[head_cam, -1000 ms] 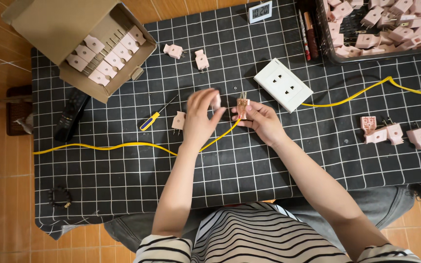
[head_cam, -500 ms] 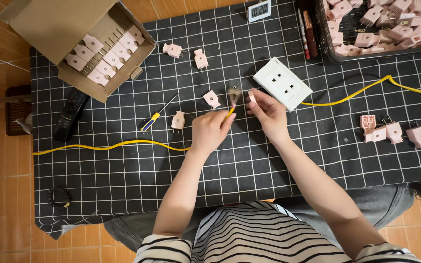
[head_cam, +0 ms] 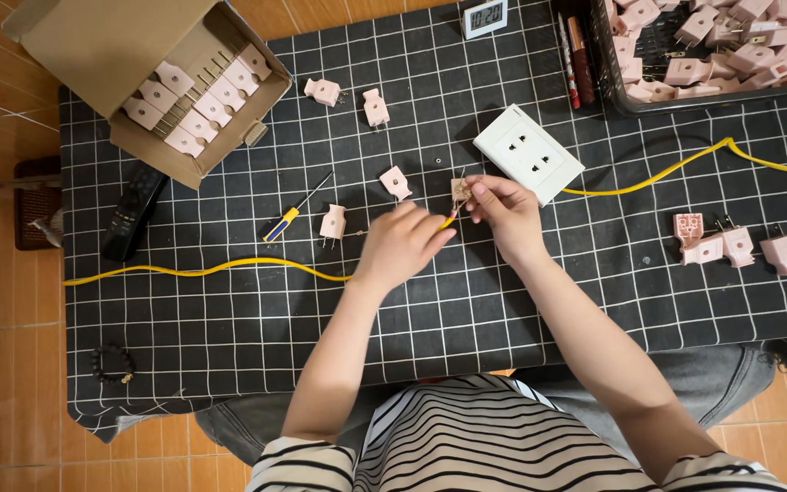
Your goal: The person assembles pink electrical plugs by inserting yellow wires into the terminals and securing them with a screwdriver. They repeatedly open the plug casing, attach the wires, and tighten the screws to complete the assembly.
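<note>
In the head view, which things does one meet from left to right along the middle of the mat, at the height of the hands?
Remote → screwdriver → plug → left hand → right hand → white socket plate → three pink plugs.

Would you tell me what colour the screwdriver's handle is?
The screwdriver has a blue and yellow handle, seen in the head view.

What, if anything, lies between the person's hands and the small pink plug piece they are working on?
Nothing visible does. The right hand pinches the small pink plug piece directly, and the left hand holds the thin yellow cable end right beside it. The white rectangular socket plate lies just behind, apart.
</note>
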